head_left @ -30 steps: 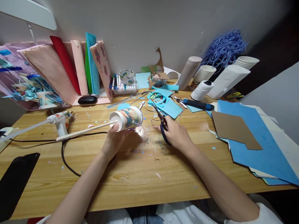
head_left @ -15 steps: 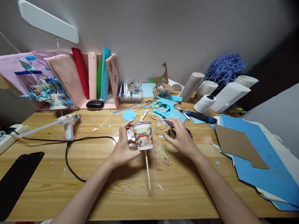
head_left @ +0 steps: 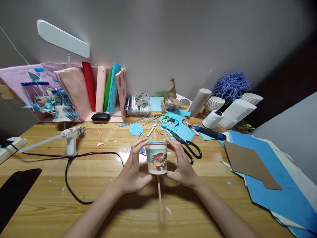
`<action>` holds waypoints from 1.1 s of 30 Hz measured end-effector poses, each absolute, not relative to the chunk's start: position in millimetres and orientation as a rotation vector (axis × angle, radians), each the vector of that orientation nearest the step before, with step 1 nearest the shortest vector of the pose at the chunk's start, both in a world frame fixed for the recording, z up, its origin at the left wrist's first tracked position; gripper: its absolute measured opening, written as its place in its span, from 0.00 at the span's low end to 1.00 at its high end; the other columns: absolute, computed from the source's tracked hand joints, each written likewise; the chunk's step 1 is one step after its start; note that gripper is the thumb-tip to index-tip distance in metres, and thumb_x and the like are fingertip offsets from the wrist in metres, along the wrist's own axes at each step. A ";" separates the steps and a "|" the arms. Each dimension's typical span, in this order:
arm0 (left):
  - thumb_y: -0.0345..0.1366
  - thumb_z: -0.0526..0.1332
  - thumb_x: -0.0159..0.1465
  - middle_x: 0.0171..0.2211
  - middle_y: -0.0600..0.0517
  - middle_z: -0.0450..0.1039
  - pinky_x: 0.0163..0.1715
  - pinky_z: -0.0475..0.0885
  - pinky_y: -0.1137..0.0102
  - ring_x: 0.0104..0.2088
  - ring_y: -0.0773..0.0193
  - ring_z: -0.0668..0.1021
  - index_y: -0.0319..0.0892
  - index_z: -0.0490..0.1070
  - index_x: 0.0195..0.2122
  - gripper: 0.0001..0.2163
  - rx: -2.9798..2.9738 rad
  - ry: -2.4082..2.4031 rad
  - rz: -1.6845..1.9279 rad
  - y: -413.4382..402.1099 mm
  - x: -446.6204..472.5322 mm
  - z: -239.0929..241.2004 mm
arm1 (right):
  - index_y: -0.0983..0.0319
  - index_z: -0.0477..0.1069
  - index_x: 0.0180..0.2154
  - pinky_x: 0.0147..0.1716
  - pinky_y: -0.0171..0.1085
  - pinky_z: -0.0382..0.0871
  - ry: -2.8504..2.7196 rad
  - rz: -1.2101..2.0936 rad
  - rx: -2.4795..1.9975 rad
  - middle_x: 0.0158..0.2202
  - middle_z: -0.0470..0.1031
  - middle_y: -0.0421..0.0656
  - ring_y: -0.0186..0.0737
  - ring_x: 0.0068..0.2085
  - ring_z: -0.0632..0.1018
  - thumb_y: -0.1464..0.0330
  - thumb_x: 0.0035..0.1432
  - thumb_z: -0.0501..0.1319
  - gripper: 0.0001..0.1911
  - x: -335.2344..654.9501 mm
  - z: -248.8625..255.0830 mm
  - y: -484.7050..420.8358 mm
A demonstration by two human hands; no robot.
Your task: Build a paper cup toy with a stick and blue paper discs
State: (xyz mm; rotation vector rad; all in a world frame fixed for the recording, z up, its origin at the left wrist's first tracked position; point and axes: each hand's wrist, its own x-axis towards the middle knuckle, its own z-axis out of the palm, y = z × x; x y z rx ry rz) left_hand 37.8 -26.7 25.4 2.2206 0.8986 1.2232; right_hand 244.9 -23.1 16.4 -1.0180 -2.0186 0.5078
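A paper cup (head_left: 157, 158) printed with a red fish is held upright above the table. My left hand (head_left: 135, 167) grips its left side, thumb near the base and fingers at the rim. From the right, my right hand (head_left: 180, 163) closes on the other side in the same way. A thin wooden stick (head_left: 159, 198) sticks out below the cup toward me, and a bit of it shows above the rim. Black-handled scissors (head_left: 189, 147) lie just beyond my right hand. Behind the cup are a white marker (head_left: 151, 130) and a light blue paper disc (head_left: 136, 130).
At the left stand a glue gun (head_left: 71, 140) with its black cable (head_left: 68, 178) and a dark phone-like slab (head_left: 17, 195). Blue paper sheets and cardboard (head_left: 250, 163) are piled at the right. Stacked cups (head_left: 215, 104) and purple yarn (head_left: 231, 86) are at the back right.
My right hand has moved in from beside the scissors and now holds the cup too. The cup has come nearer and turned, showing the fish instead of the red building-like print.
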 end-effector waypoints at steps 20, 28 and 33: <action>0.53 0.72 0.30 0.66 0.38 0.25 0.58 0.42 0.40 0.64 0.36 0.37 0.50 0.24 0.64 0.67 2.155 0.785 0.835 -41.5 46.1 39.4 | 0.58 0.50 0.55 0.56 0.50 0.62 -1.514 0.918 -1.073 0.57 0.59 0.52 0.49 0.58 0.65 0.69 0.41 0.67 0.40 238.7 4.7 -18.4; 0.38 0.60 0.56 0.66 0.41 0.34 0.61 0.47 0.51 0.65 0.47 0.45 0.43 0.27 0.65 0.44 2.308 0.772 0.774 -43.2 45.9 34.1 | 0.60 0.50 0.54 0.56 0.49 0.61 -1.438 0.706 -1.156 0.56 0.60 0.52 0.49 0.58 0.64 0.68 0.42 0.67 0.40 238.7 2.9 -16.8; 0.37 0.58 0.58 0.63 0.40 0.51 0.58 0.57 0.55 0.61 0.50 0.60 0.44 0.34 0.65 0.39 2.204 0.901 0.788 -43.5 48.8 30.5 | 0.60 0.47 0.57 0.55 0.48 0.62 -1.451 0.467 -1.265 0.57 0.55 0.52 0.48 0.57 0.63 0.68 0.45 0.65 0.40 239.5 12.7 -19.8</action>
